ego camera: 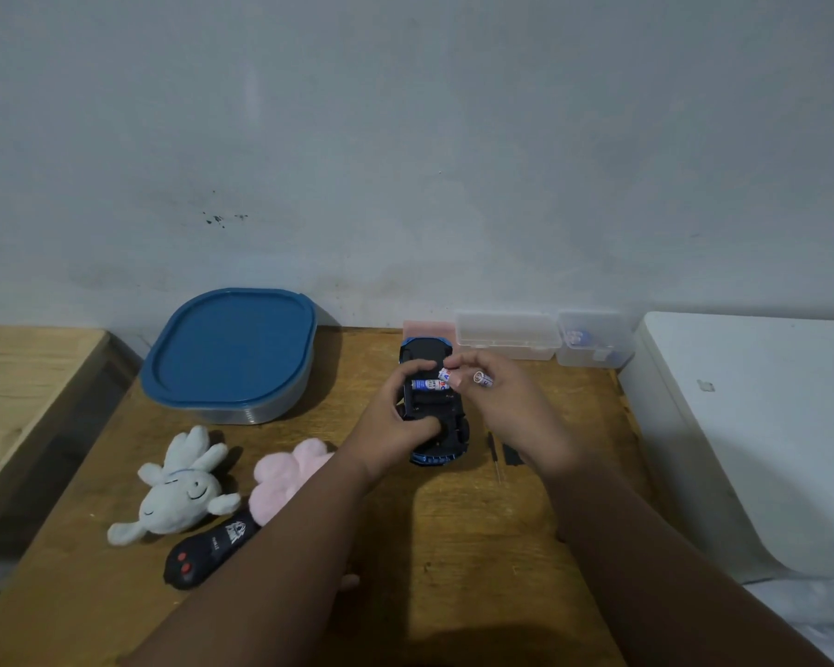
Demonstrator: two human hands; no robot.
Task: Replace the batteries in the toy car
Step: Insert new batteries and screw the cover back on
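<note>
Two bare forearms came up from six o'clock, crossing the wooden table [458, 536] toward the middle. The toy car [427, 350] sat there belly-up, blue trim showing at both ends, its battery bay uncovered. The left hand [398, 414] gripped the car, thumb pressed on the near part of the underside and fingers curled over by the bay. One battery [427, 385] lay crosswise in the bay. The right hand [509, 402], at three o'clock from the car, pinched a second battery [446, 375] at its fingertips, right over the bay and just beside the seated one. A third battery [483, 379] was tucked between that same hand's fingers, end-on to the camera.

At four o'clock from the car, a thin screwdriver [493, 450] lay on the table with a small black cover [512, 455] just beside it, partly hidden by the right wrist. At eight o'clock, a pink plush toy [282, 479] lay next to a white plush toy [184, 491], and nearer still a black remote control [203, 556] with red buttons. At ten o'clock stood a container with a blue lid [232, 349]. At one o'clock, against the wall, two clear plastic boxes [506, 337] stood side by side, something blue blurred inside the right-hand one.
</note>
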